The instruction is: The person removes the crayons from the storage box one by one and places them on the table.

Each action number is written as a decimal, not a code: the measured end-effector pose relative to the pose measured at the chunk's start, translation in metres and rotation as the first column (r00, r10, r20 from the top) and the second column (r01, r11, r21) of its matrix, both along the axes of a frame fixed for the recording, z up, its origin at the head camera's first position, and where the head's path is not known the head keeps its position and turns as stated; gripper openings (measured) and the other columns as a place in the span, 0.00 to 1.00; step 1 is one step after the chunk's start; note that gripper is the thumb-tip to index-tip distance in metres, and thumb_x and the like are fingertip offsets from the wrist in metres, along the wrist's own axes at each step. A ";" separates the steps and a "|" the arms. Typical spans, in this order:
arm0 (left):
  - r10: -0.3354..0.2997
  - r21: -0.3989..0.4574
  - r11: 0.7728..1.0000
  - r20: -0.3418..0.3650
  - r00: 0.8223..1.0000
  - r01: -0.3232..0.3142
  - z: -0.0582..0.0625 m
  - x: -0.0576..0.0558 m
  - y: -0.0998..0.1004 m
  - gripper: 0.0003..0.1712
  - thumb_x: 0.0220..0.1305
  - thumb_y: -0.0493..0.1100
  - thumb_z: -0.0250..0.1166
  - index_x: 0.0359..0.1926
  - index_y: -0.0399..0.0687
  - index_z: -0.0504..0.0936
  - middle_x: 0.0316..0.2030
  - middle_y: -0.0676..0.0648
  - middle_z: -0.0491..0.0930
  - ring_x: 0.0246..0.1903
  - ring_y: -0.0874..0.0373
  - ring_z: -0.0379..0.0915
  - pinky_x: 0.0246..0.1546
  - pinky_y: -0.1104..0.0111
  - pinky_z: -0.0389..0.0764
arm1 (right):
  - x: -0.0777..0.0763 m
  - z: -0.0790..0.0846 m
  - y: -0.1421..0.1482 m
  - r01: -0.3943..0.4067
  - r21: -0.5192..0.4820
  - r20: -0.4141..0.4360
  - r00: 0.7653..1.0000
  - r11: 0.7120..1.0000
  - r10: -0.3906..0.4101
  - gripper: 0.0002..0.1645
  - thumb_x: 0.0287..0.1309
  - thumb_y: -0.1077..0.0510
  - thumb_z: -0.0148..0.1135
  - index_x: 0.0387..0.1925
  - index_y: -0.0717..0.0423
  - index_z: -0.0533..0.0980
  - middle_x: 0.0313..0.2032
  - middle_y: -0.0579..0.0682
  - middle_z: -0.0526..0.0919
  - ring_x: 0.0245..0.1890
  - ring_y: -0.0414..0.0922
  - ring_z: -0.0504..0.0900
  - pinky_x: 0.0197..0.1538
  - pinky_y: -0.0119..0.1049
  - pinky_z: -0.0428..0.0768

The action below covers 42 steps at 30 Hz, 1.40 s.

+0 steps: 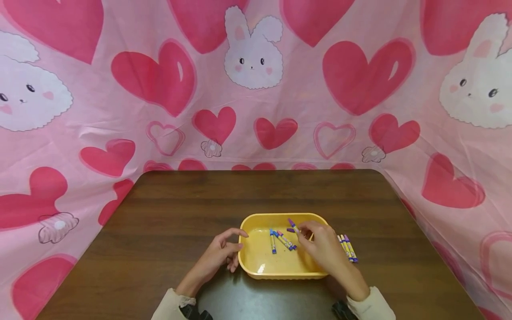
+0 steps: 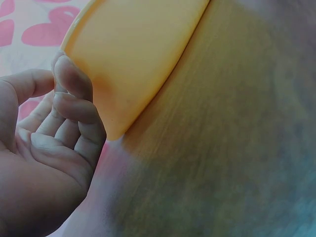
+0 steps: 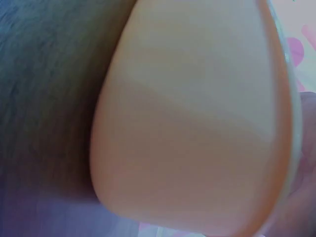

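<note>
A yellow tray (image 1: pixel 256 266) rests on the table, with several crayons lying in it, among them a light blue crayon (image 1: pixel 273 242). My right hand (image 1: pixel 326 246) is over the tray's right half, and a purple crayon (image 1: pixel 294 225) is pinched at its fingertips, tilted. Another purple tip shows just beneath; the rest of that one is hidden. At the tray's left end, my left hand (image 1: pixel 220 253) grips the rim between thumb and index finger; the left wrist view shows this hand (image 2: pixel 59 128) against the tray wall (image 2: pixel 128 59). In the right wrist view, the tray's outer wall (image 3: pixel 192 118) covers most of the right hand.
Several crayons (image 1: pixel 347 248) lie side by side on the table just right of the tray, partly behind the right hand. The brown wooden table (image 1: pixel 180 200) extends around the tray. A pink cloth (image 1: pixel 300 98) with hearts and rabbits hangs behind and beside it.
</note>
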State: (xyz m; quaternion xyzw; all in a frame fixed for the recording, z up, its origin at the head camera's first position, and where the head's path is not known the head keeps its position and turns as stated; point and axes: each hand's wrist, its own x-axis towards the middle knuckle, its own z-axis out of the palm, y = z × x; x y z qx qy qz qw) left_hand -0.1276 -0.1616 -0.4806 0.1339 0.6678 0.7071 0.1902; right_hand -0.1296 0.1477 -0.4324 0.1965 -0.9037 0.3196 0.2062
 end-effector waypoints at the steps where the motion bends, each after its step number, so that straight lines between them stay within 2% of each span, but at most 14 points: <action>1: 0.000 0.002 1.000 -0.001 1.000 0.000 0.000 0.000 0.000 0.23 0.73 0.40 0.58 0.62 0.32 0.66 0.15 0.49 0.75 0.13 0.59 0.72 0.16 0.72 0.73 | 0.000 0.002 0.001 -0.004 -0.007 -0.012 1.000 1.000 0.004 0.07 0.47 0.66 0.73 0.29 0.55 0.83 0.24 0.38 0.78 0.25 0.36 0.77 0.30 0.31 0.78; 10: 0.006 0.019 1.000 -0.001 1.000 -0.006 -0.002 -0.002 -0.001 0.24 0.73 0.40 0.58 0.62 0.31 0.66 0.15 0.48 0.75 0.13 0.59 0.71 0.16 0.71 0.73 | 0.003 0.011 0.018 -0.002 -0.079 -0.015 1.000 0.997 0.001 0.07 0.49 0.67 0.73 0.30 0.57 0.83 0.24 0.39 0.79 0.25 0.34 0.76 0.28 0.32 0.79; 18: 0.006 0.018 1.000 0.002 1.000 -0.006 -0.003 -0.002 -0.002 0.24 0.73 0.40 0.58 0.62 0.31 0.66 0.15 0.48 0.75 0.13 0.59 0.71 0.16 0.71 0.73 | 0.004 0.013 0.040 0.025 -0.151 -0.018 0.999 0.988 -0.028 0.06 0.51 0.67 0.74 0.31 0.56 0.83 0.24 0.39 0.81 0.23 0.34 0.75 0.27 0.31 0.78; 26: 0.010 0.024 1.000 0.000 1.000 -0.010 -0.004 -0.001 -0.002 0.22 0.73 0.39 0.57 0.61 0.32 0.66 0.15 0.48 0.75 0.13 0.59 0.72 0.16 0.71 0.73 | 0.005 0.014 0.061 0.106 -0.183 0.026 0.994 0.977 -0.103 0.06 0.52 0.67 0.73 0.33 0.57 0.84 0.25 0.42 0.84 0.23 0.34 0.77 0.28 0.23 0.75; 34: 0.011 0.021 1.000 0.000 1.000 -0.011 -0.004 -0.002 -0.001 0.22 0.73 0.40 0.58 0.62 0.33 0.67 0.15 0.48 0.76 0.13 0.59 0.72 0.16 0.71 0.73 | 0.004 0.002 0.095 0.234 -0.188 0.080 0.972 0.954 -0.222 0.05 0.54 0.63 0.73 0.34 0.58 0.85 0.27 0.48 0.86 0.26 0.31 0.80 0.32 0.18 0.74; 38: 0.008 0.022 1.000 0.002 1.000 -0.008 -0.003 -0.002 0.000 0.23 0.72 0.41 0.59 0.62 0.32 0.67 0.15 0.48 0.75 0.13 0.59 0.72 0.16 0.71 0.73 | 0.005 -0.007 0.110 0.293 -0.166 0.127 0.953 0.941 -0.275 0.06 0.53 0.62 0.73 0.33 0.59 0.85 0.27 0.49 0.86 0.25 0.30 0.78 0.32 0.18 0.72; 42: 0.007 0.020 1.000 0.007 1.000 -0.007 -0.002 -0.001 0.001 0.23 0.73 0.40 0.58 0.62 0.33 0.67 0.15 0.48 0.75 0.13 0.59 0.72 0.16 0.71 0.73 | 0.006 -0.015 0.121 0.315 -0.123 0.179 0.940 0.941 -0.291 0.07 0.53 0.60 0.73 0.34 0.59 0.85 0.27 0.50 0.87 0.25 0.30 0.79 0.32 0.21 0.74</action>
